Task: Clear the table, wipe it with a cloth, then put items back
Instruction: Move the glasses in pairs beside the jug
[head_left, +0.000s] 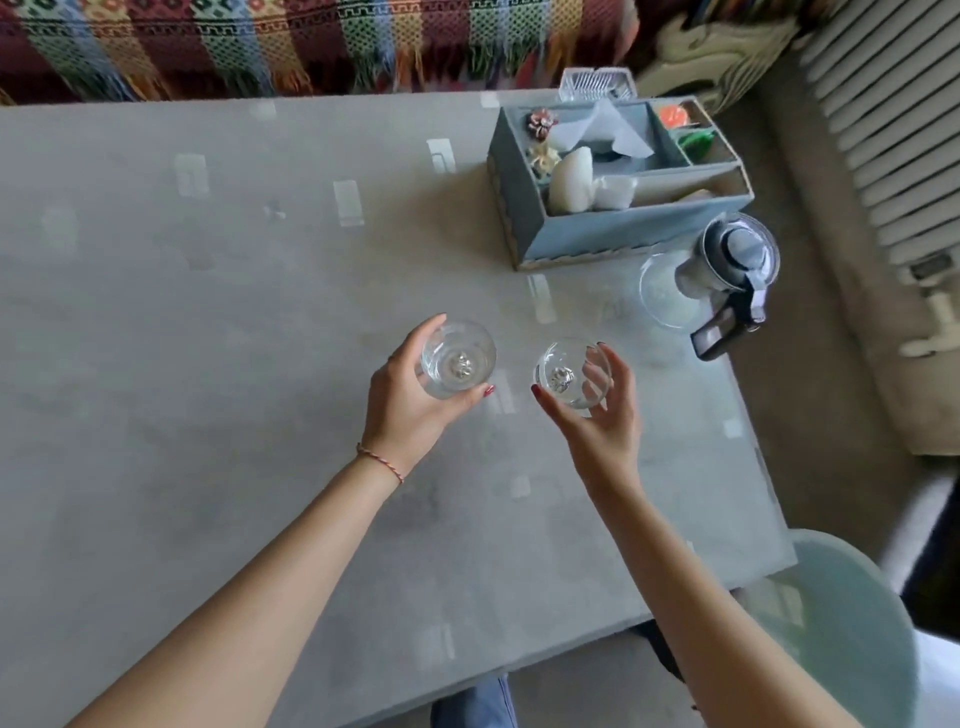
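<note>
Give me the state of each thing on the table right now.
Left glass: upright, gripped by left hand.
Right glass: upright, held by right hand.
Jug: lid on, standing at the table edge.
Organizer box: open-topped, filled with tissues and trinkets.

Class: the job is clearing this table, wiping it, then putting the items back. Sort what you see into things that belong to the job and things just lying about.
Belongs to the job:
left hand holding a glass
right hand holding a second glass
blue organiser box
jug
table

Just lying about:
striped blanket
pale chair
radiator
</note>
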